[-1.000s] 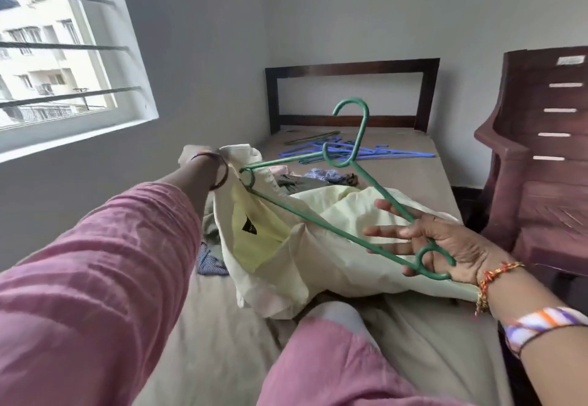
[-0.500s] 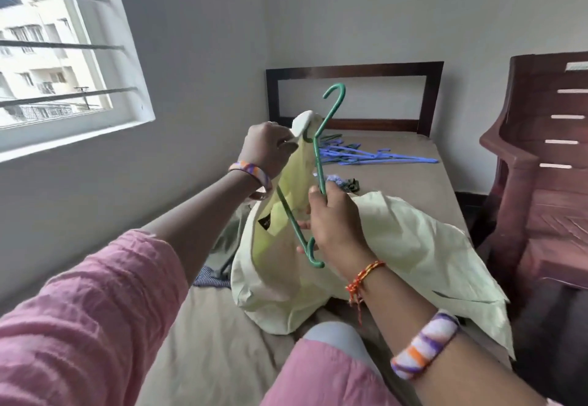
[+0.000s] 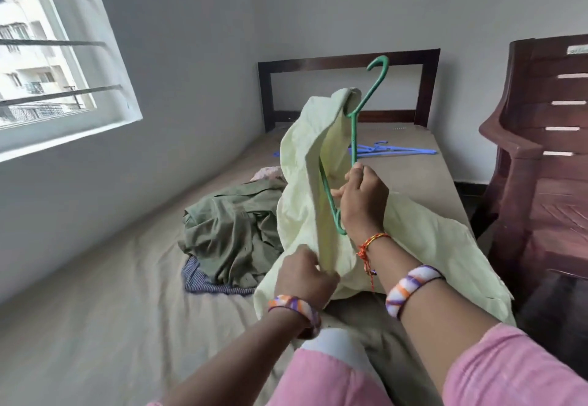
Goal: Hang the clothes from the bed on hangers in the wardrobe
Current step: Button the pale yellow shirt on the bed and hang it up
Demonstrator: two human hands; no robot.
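Observation:
A pale yellow garment (image 3: 305,163) hangs over one arm of a green plastic hanger (image 3: 353,125), whose hook points up toward the headboard. My right hand (image 3: 362,202) grips the hanger's other arm near its lower end. My left hand (image 3: 302,275) pinches the garment's lower edge just below. The rest of the yellow cloth spreads over the bed (image 3: 111,294) to the right. An olive green garment (image 3: 232,230) lies crumpled on the bed, with a blue striped one (image 3: 203,281) under it. No wardrobe is in view.
Several blue hangers (image 3: 394,151) lie near the dark wooden headboard (image 3: 350,58). A small pink cloth (image 3: 267,173) sits behind the olive garment. A dark red plastic chair (image 3: 541,167) stands close at the bed's right side. A barred window (image 3: 47,65) is on the left wall.
The hanger swung upright and one arm went inside the yellow garment. My left hand dropped from the collar to the garment's lower edge. My right hand keeps hold of the hanger.

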